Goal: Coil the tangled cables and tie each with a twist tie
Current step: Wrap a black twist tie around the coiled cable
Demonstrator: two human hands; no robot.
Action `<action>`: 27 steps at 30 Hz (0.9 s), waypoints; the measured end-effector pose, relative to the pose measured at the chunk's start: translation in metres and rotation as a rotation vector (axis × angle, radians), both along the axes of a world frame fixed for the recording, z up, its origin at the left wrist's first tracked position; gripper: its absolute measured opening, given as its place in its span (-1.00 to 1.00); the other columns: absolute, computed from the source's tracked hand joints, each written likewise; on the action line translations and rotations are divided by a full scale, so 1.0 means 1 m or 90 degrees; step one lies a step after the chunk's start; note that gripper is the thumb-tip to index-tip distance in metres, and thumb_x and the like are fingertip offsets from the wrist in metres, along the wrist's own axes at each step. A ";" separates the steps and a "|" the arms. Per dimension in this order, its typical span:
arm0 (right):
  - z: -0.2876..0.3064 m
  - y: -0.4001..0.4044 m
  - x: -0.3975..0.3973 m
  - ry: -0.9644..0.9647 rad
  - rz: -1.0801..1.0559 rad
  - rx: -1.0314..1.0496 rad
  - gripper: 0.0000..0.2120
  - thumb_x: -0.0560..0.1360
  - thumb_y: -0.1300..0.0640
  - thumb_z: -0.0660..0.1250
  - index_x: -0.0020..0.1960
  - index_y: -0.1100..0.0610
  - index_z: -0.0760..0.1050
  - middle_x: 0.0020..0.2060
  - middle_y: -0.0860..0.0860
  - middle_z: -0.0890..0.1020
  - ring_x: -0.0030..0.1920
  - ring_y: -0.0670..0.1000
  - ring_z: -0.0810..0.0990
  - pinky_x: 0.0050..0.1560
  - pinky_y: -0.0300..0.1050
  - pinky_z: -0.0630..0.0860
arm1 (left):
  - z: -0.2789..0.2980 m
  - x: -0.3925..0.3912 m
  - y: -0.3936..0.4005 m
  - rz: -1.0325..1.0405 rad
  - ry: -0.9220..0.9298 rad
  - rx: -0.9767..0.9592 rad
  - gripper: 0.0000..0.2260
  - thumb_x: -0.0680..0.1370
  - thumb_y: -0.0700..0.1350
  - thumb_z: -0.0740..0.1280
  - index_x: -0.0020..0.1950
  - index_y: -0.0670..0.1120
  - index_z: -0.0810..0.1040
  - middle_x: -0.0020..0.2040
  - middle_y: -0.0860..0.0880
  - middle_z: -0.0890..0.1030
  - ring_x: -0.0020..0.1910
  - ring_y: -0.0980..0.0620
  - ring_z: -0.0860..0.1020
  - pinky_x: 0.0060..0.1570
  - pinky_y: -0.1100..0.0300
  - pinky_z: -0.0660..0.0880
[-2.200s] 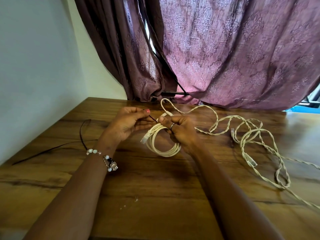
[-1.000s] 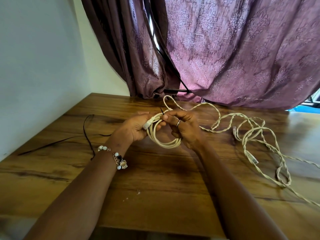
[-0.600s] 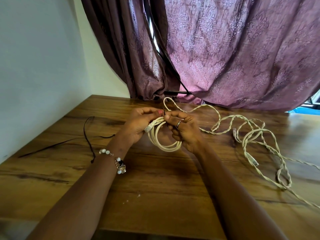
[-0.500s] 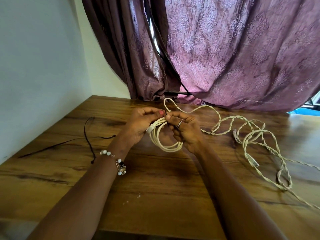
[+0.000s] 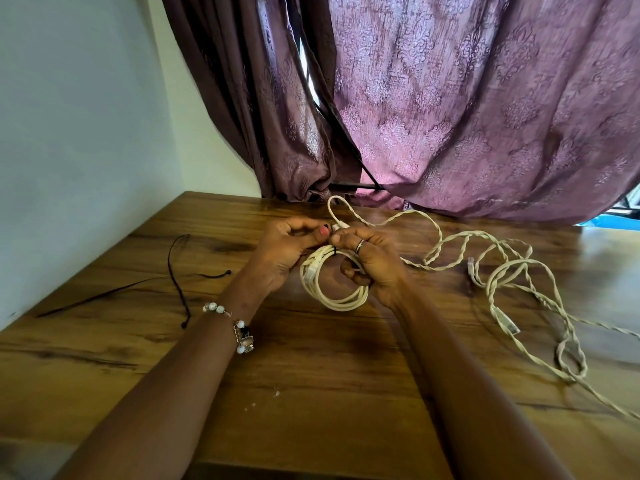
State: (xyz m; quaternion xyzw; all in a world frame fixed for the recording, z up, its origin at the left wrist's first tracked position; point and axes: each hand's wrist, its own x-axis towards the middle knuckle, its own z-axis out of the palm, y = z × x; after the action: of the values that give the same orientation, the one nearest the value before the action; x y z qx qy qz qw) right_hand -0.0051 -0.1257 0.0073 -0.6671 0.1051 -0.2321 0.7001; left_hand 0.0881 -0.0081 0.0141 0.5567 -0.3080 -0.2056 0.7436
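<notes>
Now wrapped round the coil [image 5: 332, 289], twist tie [image 5: 335, 251] pinched by both hands [image 5: 332, 244].

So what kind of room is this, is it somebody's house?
Probably a room in a home: a wooden table stands against a plain painted wall, with patterned purple curtains hanging behind it, likely over a window.

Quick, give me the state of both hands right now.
Left hand: pinching the thin black twist tie at the top of the coiled cream cable.
Right hand: gripping the coil, fingertips at the tie.
</notes>
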 end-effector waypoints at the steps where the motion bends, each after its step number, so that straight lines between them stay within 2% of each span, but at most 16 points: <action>1: 0.000 0.000 0.000 0.001 0.003 -0.006 -0.85 0.47 0.26 0.36 -0.27 0.14 0.56 -0.31 0.21 0.42 -0.59 -0.02 0.31 -0.62 -0.38 0.10 | 0.000 0.000 0.000 -0.001 0.005 -0.001 -0.89 0.47 -0.36 0.36 -0.10 -0.20 0.62 -0.30 0.01 0.69 -0.31 0.12 0.64 -0.28 0.30 0.57; 5: 0.002 0.002 -0.002 -0.022 0.010 -0.018 -0.85 0.47 0.28 0.37 -0.27 0.16 0.59 -0.29 0.26 0.41 -0.61 -0.02 0.26 -0.63 -0.38 0.11 | -0.001 0.001 0.000 0.003 0.020 0.000 -0.90 0.47 -0.36 0.36 -0.10 -0.21 0.62 -0.29 -0.01 0.69 -0.30 0.10 0.65 -0.27 0.28 0.58; 10: 0.003 0.003 -0.004 -0.036 0.014 0.002 -0.89 0.47 0.30 0.36 -0.23 0.20 0.59 -0.36 0.15 0.43 -0.67 -0.12 0.22 -0.65 -0.38 0.11 | 0.002 0.005 0.001 0.003 0.046 0.051 -0.93 0.46 -0.29 0.39 -0.11 -0.17 0.65 -0.25 -0.05 0.69 -0.26 0.05 0.65 -0.24 0.20 0.61; 13: 0.001 0.003 -0.004 -0.027 0.007 -0.037 -0.93 0.50 0.28 0.34 -0.15 0.24 0.58 -0.31 0.21 0.42 -0.65 -0.14 0.21 -0.63 -0.36 0.11 | 0.005 0.006 0.007 -0.041 0.094 0.103 -0.93 0.47 -0.24 0.39 -0.08 -0.20 0.64 -0.22 -0.16 0.68 -0.27 -0.06 0.65 -0.22 0.04 0.63; 15: 0.001 0.003 -0.004 -0.019 -0.004 -0.066 -0.92 0.53 0.27 0.32 -0.12 0.26 0.56 -0.30 0.22 0.40 -0.65 -0.14 0.20 -0.62 -0.35 0.11 | 0.007 0.006 0.010 -0.083 0.101 0.125 -0.84 0.43 -0.18 0.40 -0.03 -0.21 0.63 -0.18 -0.21 0.68 -0.28 -0.10 0.66 -0.23 -0.05 0.64; 17: 0.004 0.005 -0.007 -0.020 -0.006 -0.064 -0.91 0.55 0.30 0.27 -0.06 0.32 0.52 -0.39 0.15 0.41 -0.66 -0.17 0.22 -0.65 -0.34 0.13 | 0.009 0.006 0.013 -0.116 0.058 0.165 -0.83 0.42 -0.17 0.41 -0.02 -0.19 0.62 -0.18 -0.18 0.69 -0.26 -0.07 0.67 -0.26 0.03 0.64; 20: 0.012 0.008 -0.016 -0.062 0.030 -0.011 -0.89 0.57 0.44 0.14 0.05 0.41 0.42 -0.60 -0.03 0.45 -0.69 -0.20 0.32 -0.67 -0.39 0.26 | 0.007 0.003 0.012 -0.152 -0.032 0.248 -0.77 0.46 -0.16 0.41 0.05 -0.26 0.61 -0.07 -0.25 0.68 -0.10 -0.14 0.66 -0.04 -0.01 0.61; 22: 0.015 0.013 -0.019 -0.091 0.049 -0.015 -0.88 0.57 0.47 0.11 0.06 0.41 0.38 -0.65 -0.08 0.44 -0.71 -0.20 0.34 -0.68 -0.40 0.27 | 0.006 -0.003 0.009 -0.134 -0.106 0.277 -0.77 0.54 -0.15 0.33 0.04 -0.32 0.59 -0.11 -0.27 0.67 -0.15 -0.15 0.64 -0.08 0.02 0.58; 25: 0.007 0.006 -0.011 -0.072 -0.016 -0.050 -0.93 0.55 0.43 0.18 -0.04 0.37 0.44 -0.57 -0.06 0.50 -0.63 -0.18 0.43 -0.57 -0.39 0.36 | 0.007 -0.012 0.002 -0.099 -0.256 0.332 -0.76 0.63 -0.16 0.21 -0.09 -0.30 0.56 -0.24 -0.16 0.62 -0.27 -0.03 0.58 -0.28 0.23 0.51; 27: 0.000 0.003 -0.004 -0.065 -0.068 -0.092 -0.94 0.52 0.39 0.27 -0.12 0.35 0.49 -0.41 0.06 0.56 -0.42 -0.02 0.55 -0.33 -0.19 0.50 | 0.008 -0.017 0.001 -0.074 -0.325 0.378 -0.77 0.65 -0.16 0.15 -0.15 -0.19 0.49 -0.27 -0.08 0.56 -0.32 0.05 0.53 -0.35 0.31 0.46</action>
State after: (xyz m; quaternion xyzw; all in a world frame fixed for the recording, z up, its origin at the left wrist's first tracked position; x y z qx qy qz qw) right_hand -0.0088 -0.1231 0.0074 -0.6968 0.0879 -0.3097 0.6410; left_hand 0.0706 -0.0071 0.0223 0.7623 -0.4414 -0.1821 0.4369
